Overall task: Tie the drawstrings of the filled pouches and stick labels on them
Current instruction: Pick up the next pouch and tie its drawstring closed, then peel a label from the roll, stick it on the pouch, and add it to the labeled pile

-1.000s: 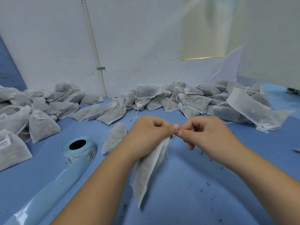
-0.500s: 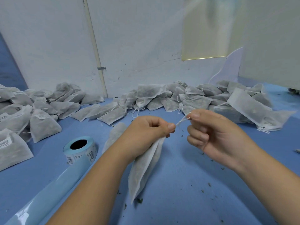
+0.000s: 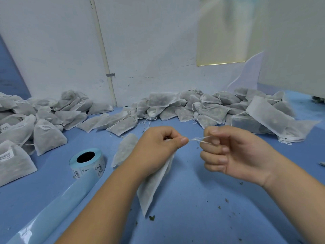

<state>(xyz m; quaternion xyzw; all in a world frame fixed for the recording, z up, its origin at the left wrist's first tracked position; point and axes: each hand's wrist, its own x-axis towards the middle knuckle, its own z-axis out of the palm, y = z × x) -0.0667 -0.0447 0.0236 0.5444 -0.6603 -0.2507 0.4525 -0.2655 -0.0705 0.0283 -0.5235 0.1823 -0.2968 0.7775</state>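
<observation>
— Pouch status?
— One pouch (image 3: pixel 154 184) hangs at centre, its neck gripped in the left hand (image 3: pixel 156 145). The right hand (image 3: pixel 233 152) pinches its drawstring (image 3: pixel 198 139), taut between them.
— Clearance?
— Bare blue table (image 3: pixel 193 217) near and right. One loose pouch (image 3: pixel 125 148) and one label roll (image 3: pixel 88 161) lie left. Two heaps: the labelled heap (image 3: pixel 26 127) at far left, the far heap (image 3: pixel 202 110) along the wall. Their contents are too many to count.

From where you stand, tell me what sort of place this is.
Probably a small hand-packing workroom: a heap of filled pouches lies against the wall, a label roll sits on the blue surface, and labelled pouches pile up at the left.
</observation>
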